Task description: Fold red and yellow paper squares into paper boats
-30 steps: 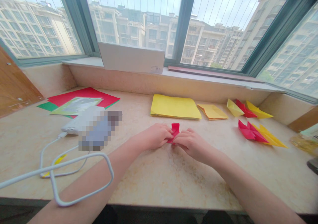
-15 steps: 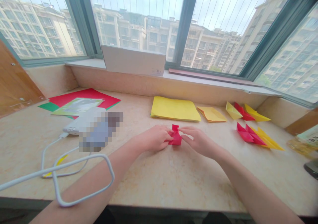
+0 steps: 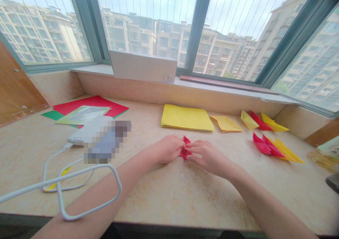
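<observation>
A small piece of folded red paper (image 3: 185,153) lies on the stone-patterned counter between my hands, its upper and lower corners pointing up and down. My left hand (image 3: 169,148) grips its left side, fingers bent over the edge. On the right side, my right hand (image 3: 203,154) has its thumb at the lower edge and its fingers across the upper part, closed on the paper. My fingers cover parts of both sides, so the full fold is hidden.
Behind the hands lie a yellow paper stack (image 3: 186,118) and a folded orange sheet (image 3: 226,123). Several folded paper boats (image 3: 267,144) stand at right. At left are red sheets (image 3: 116,105), a white power bank (image 3: 79,135) and a looped white cable (image 3: 87,167) over my left forearm.
The red paper has gone from a flatter shape with an upright tab to a pointed, partly hollow form. My right hand has moved left and slightly down, over its right side.
</observation>
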Demonstrator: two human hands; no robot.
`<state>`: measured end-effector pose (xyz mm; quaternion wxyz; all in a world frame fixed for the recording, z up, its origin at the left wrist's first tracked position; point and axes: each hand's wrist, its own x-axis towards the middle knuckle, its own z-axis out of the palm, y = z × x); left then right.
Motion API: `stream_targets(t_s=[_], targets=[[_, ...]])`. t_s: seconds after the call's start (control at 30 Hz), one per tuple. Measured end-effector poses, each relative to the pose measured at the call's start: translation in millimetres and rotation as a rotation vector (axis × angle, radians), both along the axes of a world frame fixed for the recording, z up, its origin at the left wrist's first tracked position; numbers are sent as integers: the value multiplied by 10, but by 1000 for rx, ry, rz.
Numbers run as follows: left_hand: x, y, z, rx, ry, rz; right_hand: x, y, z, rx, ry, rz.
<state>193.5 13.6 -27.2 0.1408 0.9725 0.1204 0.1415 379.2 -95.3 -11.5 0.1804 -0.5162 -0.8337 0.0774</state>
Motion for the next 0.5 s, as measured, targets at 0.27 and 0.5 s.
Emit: stream_targets(t_s=[0.27, 0.5], targets=[[43, 38, -90, -59, -51, 222, -5, 13, -20, 6, -48, 3], [39, 49, -66, 56, -109, 276, -142, 14, -140, 55, 38, -70]])
